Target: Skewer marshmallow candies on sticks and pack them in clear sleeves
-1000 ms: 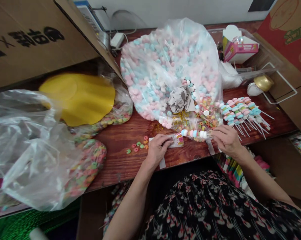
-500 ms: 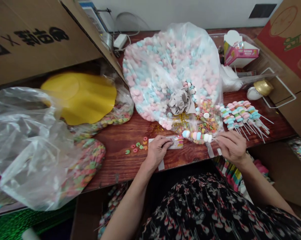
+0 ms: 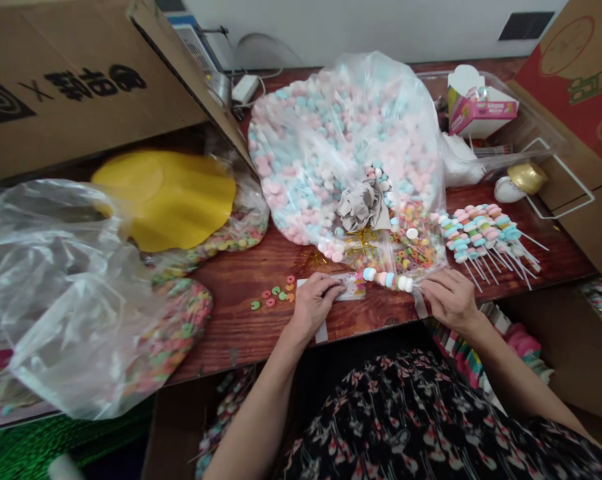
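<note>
My left hand (image 3: 317,301) pinches the edge of a small printed clear bag (image 3: 351,287) lying at the table's front edge. My right hand (image 3: 447,299) is closed on the stick end of a marshmallow skewer (image 3: 388,279), strung with white, pink and blue pieces. The skewer's far tip meets the bag's right end; whether it is inside I cannot tell. Beyond it sits a clear bag of ring candies (image 3: 415,250). Left of my left hand lie several loose ring candies (image 3: 275,293). A pile of finished marshmallow skewers (image 3: 485,233) rests to the right of my right hand.
A big clear bag of marshmallows (image 3: 341,133) fills the table's back, with a crumpled grey tie (image 3: 363,205) in front. At left are a yellow sheet (image 3: 168,197), a plastic bag (image 3: 75,293) and a cardboard box (image 3: 81,87). A pink carton (image 3: 483,110) stands at right.
My right hand has moved left and slightly toward me, bringing the skewer's tip further left against the bag and tilting it a little. My left hand stays in place.
</note>
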A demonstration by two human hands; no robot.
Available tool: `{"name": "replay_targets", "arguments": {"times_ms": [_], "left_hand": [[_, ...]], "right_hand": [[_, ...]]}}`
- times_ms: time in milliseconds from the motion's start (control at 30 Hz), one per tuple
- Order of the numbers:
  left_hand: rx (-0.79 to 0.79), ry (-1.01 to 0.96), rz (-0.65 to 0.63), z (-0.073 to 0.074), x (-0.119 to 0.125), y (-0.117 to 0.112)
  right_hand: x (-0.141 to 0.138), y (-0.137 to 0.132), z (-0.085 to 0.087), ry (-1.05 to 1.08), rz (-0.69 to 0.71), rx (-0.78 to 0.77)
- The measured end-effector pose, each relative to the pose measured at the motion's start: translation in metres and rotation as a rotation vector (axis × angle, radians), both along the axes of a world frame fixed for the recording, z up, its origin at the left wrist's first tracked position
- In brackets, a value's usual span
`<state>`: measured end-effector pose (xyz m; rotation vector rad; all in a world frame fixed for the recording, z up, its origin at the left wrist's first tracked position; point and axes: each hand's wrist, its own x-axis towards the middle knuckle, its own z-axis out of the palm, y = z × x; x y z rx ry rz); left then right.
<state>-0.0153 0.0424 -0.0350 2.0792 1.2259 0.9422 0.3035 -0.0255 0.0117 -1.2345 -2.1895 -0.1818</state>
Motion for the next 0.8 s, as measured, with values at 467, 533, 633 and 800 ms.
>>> {"name": "replay_targets", "arguments": {"times_ms": [467, 533, 633, 800], "left_hand": [[0.020, 0.012, -0.022, 0.004, 0.001, 0.000], [-0.003, 0.003, -0.021, 0.004, 0.001, 0.000], [-0.025, 0.000, -0.009, 0.004, 0.001, 0.001], [-0.040, 0.013, 0.027, 0.006, 0.003, 0.003]], "right_hand": [[0.006, 0.016, 0.026, -0.025, 0.109, -0.061], [0.012, 0.015, 0.025, 0.056, 0.092, -0.075], [0.020, 0.011, 0.025, 0.185, 0.014, -0.097], [0.015, 0.004, 0.019, 0.254, -0.015, -0.126]]}}
